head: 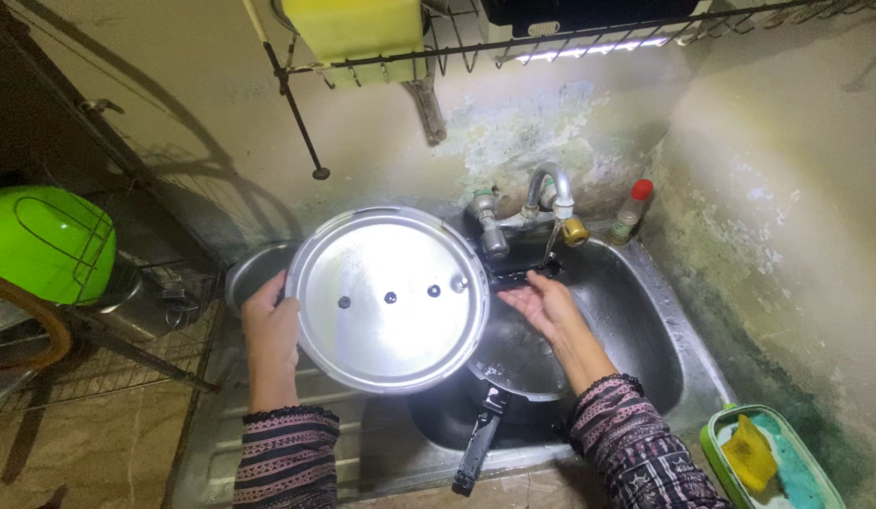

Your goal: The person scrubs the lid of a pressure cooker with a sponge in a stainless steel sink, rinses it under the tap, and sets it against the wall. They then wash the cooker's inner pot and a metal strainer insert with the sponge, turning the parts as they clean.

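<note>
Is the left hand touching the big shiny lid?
Touching. The head view shows the left hand gripping the rim of the lid, fingers wrapped over its left edge.

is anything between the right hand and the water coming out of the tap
Nothing visible: the right hand is open directly under the tap. The metal lid, held by the left hand, sits off to its side.
</note>
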